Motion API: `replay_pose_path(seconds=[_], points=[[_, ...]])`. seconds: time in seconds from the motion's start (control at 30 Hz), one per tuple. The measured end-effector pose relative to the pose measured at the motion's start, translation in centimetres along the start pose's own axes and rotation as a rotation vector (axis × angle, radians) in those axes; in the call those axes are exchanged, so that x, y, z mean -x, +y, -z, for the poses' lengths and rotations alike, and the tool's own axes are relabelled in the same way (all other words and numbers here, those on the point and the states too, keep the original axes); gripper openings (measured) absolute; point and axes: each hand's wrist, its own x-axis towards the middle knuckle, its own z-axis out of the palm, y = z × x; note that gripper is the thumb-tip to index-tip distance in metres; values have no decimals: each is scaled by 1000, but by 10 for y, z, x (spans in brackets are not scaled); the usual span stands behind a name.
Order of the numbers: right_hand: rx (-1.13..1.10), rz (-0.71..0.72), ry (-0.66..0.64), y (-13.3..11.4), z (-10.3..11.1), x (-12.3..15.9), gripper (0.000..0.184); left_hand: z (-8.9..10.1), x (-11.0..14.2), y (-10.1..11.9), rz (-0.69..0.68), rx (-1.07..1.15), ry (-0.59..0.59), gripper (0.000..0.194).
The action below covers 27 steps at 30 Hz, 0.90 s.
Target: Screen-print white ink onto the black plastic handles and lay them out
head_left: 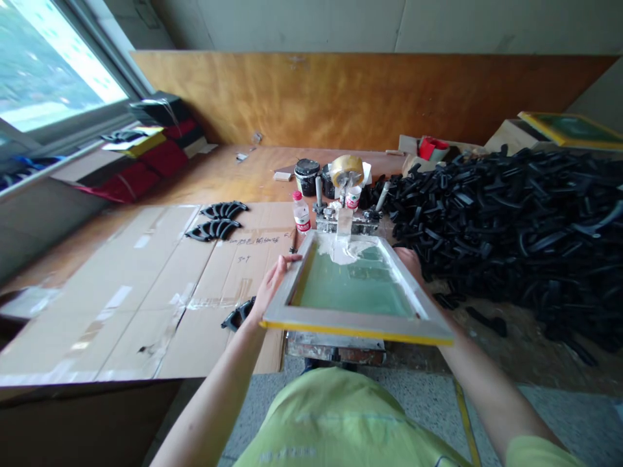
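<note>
A screen-printing frame (pixel 357 321) with green mesh and a yellow front edge is tilted up in front of me, hinged at a metal clamp (pixel 345 220) at its far end. White ink (pixel 343 250) lies on the mesh near the clamp. My left hand (pixel 272 282) grips the frame's left rail, thumb on top. My right hand (pixel 411 263) is at the right rail, mostly hidden behind the frame. A black curved plastic part (pixel 237 316) lies just below my left hand on the cardboard.
A big heap of black plastic parts (pixel 506 220) fills the right side. Flattened cardboard (pixel 146 292) covers the table's left, with two rows of black parts (pixel 219 220). A water bottle (pixel 302 213), ink jar (pixel 306 176) and tape roll (pixel 346 170) stand behind the clamp.
</note>
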Motion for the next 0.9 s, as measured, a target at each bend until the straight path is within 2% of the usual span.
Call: replay_pose_path(seconds=[0.07,0.13,0.2,0.23,0.3,0.4,0.47,0.6,0.7,0.77,0.83,0.9], points=[[23,8,98,-3,8,-23,32,7,10,-28,126,-43,-14,58],[35,108,118,-21,4,-47,40,10,15,-58,198,-35,-17,65],[50,245,14,-48,-10,-69,54,9,13,-85,222,-26,-7,75],[69,285,-58,-60,-18,-78,54,9,12,-96,224,-30,0,76],[122,301,-212,-80,-36,-87,40,8,8,-110,217,-49,7,75],[199,273,-354,-89,-51,-77,14,9,5,-117,229,-51,-4,73],[202,327,-382,-86,-49,-59,7,10,5,-118,239,-38,-3,71],[80,563,-489,-77,-25,-25,17,12,5,-120,236,-23,8,70],[-5,643,-591,-76,-10,-24,18,12,5,-122,237,-27,21,68],[-23,578,-561,-78,-11,-30,15,12,6,-119,228,-28,20,66],[-20,485,-450,-81,-18,-32,17,11,7,-115,223,-23,16,65],[-19,465,-361,-81,-26,-24,26,10,8,-109,232,-12,11,67]])
